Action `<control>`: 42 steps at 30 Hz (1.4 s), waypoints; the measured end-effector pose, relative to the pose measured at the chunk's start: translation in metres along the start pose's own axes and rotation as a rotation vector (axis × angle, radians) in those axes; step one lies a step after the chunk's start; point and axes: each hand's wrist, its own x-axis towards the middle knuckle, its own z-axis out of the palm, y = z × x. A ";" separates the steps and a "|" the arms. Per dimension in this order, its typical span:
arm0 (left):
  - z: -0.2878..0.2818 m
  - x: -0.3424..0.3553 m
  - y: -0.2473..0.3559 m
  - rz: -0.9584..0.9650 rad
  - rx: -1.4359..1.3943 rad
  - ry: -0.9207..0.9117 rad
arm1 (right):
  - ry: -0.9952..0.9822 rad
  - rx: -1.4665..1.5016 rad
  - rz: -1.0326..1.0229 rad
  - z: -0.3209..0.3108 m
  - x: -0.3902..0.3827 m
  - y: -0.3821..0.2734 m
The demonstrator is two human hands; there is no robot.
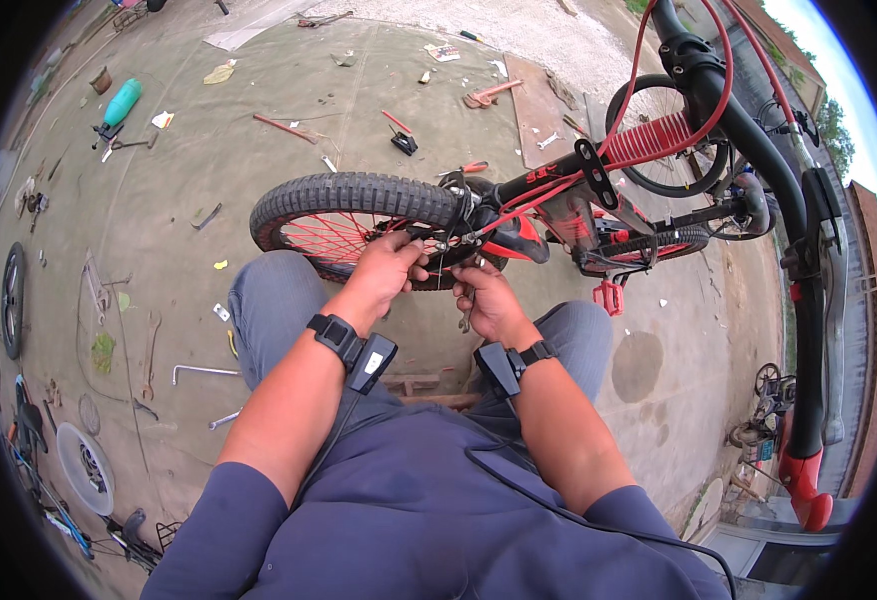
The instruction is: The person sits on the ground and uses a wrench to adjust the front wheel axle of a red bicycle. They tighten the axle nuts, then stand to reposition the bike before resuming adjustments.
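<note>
A bicycle with a black and red frame [569, 215] stands before me, its knobby front tire [359, 190] and red spokes [324, 238] just beyond my knees. My left hand [391, 265] is closed, fingertips pinched at the wheel near the fork; what they grip is hidden. Just to its right, my right hand [491, 298] is closed around a small metal wrench [466, 320], whose ends show above and below the fingers. The two hands are close together but apart. The black handlebar [779, 190] with its red-ended grip rises at the right.
Loose tools lie about the ground: a wrench [151, 355] and an L-shaped bar [207, 372] at left, a red pipe wrench [492, 94] farther off. A teal bottle [123, 102] lies far left, and a white basin [86, 468] holds parts. Another bicycle wheel [659, 180] stands behind the frame.
</note>
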 end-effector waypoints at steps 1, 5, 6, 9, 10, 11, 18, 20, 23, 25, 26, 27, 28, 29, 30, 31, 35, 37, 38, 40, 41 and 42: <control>-0.001 0.000 -0.001 -0.006 0.005 0.006 | -0.025 -0.007 -0.004 0.000 0.000 0.000; -0.004 -0.002 0.002 0.004 0.026 0.002 | -0.299 -0.046 0.061 0.000 0.015 -0.007; -0.003 -0.002 0.000 -0.003 0.030 0.012 | -0.308 -0.070 0.064 -0.001 0.016 -0.006; -0.004 -0.003 -0.002 0.004 0.053 0.051 | -0.384 -0.121 0.057 0.012 0.017 -0.014; -0.006 -0.004 -0.001 0.014 0.066 0.055 | -0.389 -0.113 0.061 0.014 0.016 -0.015; -0.007 -0.004 -0.001 0.023 0.081 0.057 | -0.393 -0.103 0.065 0.015 0.015 -0.015; -0.007 -0.004 0.000 0.072 0.079 0.146 | -0.418 -0.123 0.067 0.013 0.016 -0.021; -0.005 -0.004 0.004 0.053 0.091 0.118 | -0.426 -0.102 0.078 0.011 0.018 -0.022; 0.000 -0.007 0.011 0.045 0.079 0.131 | -0.458 -0.077 0.099 0.011 0.019 -0.025; 0.001 -0.008 0.012 0.054 0.068 0.145 | -0.473 -0.057 0.115 0.010 0.020 -0.026; 0.001 -0.008 0.012 0.058 0.063 0.152 | -0.475 -0.044 0.124 0.009 0.021 -0.025; 0.001 -0.008 0.012 0.060 0.060 0.150 | -0.477 -0.031 0.133 0.008 0.023 -0.024; 0.001 -0.008 0.012 0.061 0.057 0.149 | -0.481 -0.032 0.132 0.008 0.022 -0.025; 0.001 -0.007 0.012 0.063 0.053 0.148 | -0.485 -0.033 0.130 0.009 0.021 -0.025; 0.001 -0.007 0.012 0.067 0.057 0.152 | -0.490 -0.034 0.129 0.009 0.021 -0.026; 0.002 -0.008 0.013 0.070 0.061 0.156 | -0.485 -0.032 0.132 0.009 0.021 -0.025; 0.003 -0.009 0.016 0.073 0.086 0.152 | -0.478 -0.036 0.126 0.012 0.020 -0.026; 0.004 -0.009 0.015 0.079 0.070 0.154 | -0.477 -0.039 0.119 0.013 0.019 -0.026; 0.004 -0.009 0.015 0.083 0.063 0.155 | -0.475 -0.040 0.118 0.014 0.019 -0.027; 0.004 -0.010 0.016 0.074 0.067 0.155 | -0.473 -0.035 0.108 0.013 0.020 -0.025; 0.004 -0.010 0.016 0.069 0.070 0.154 | -0.473 -0.029 0.099 0.011 0.021 -0.023; 0.004 -0.009 0.015 0.069 0.071 0.149 | -0.473 -0.023 0.091 0.010 0.022 -0.022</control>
